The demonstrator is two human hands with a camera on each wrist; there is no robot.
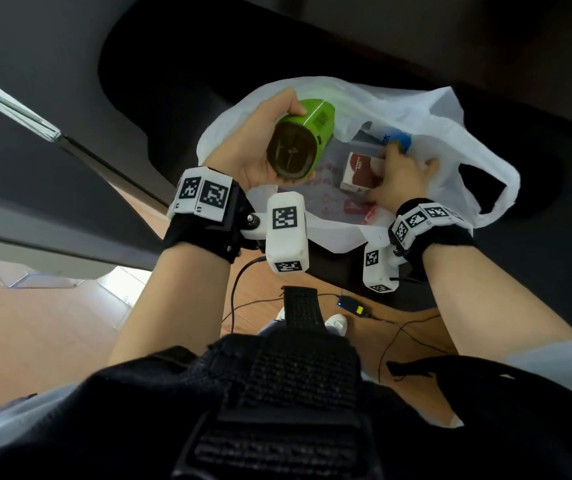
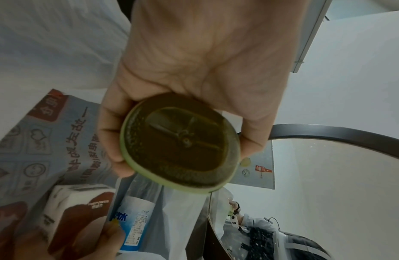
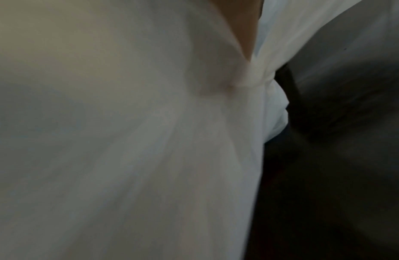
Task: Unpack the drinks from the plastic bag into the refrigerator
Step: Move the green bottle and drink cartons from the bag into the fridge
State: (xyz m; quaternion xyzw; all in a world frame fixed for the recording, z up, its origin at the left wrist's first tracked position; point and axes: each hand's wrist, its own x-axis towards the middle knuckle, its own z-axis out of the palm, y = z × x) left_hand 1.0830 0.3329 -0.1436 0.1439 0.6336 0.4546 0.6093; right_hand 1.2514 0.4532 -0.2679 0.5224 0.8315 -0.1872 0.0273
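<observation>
My left hand grips a green-labelled bottle of dark drink, tilted with its base toward me, above the mouth of the white plastic bag. In the left wrist view the fingers wrap round the bottle's base. My right hand is in the bag's mouth, thumb over the rim and fingers inside beside a red-and-white carton and a blue-labelled water bottle. The right wrist view shows only bunched bag plastic pinched under a finger.
The bag lies on a dark curved surface. A dark panel with a chrome bar stands at the left. Below are a wooden floor, loose cables and a small black device near my feet.
</observation>
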